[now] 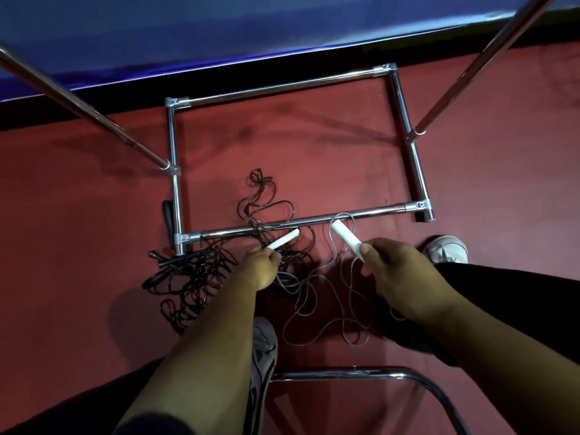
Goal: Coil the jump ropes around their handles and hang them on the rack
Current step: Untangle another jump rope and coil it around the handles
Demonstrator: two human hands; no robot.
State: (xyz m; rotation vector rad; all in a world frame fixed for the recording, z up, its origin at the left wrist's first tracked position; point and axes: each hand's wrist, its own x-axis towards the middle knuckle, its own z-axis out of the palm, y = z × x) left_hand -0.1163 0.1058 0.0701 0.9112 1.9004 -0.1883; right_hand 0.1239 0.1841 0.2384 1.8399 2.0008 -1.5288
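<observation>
My left hand (262, 269) grips one white handle (284, 239) of a jump rope, and my right hand (397, 265) grips the other white handle (346, 239). Both handles point away from me toward the front bar of the chrome rack base (301, 222). The grey rope (317, 309) between them lies in loose loops on the red floor below my hands. A tangled pile of black jump ropes (191, 274) lies to the left, with black strands (260, 199) trailing over the bar into the frame.
The rack's two chrome uprights (94, 114) (477, 61) rise at left and right. A chrome chair frame (361, 373) curves beneath me. My shoes (263, 343) (445, 248) rest on the red floor. A blue wall (219, 36) runs behind the rack.
</observation>
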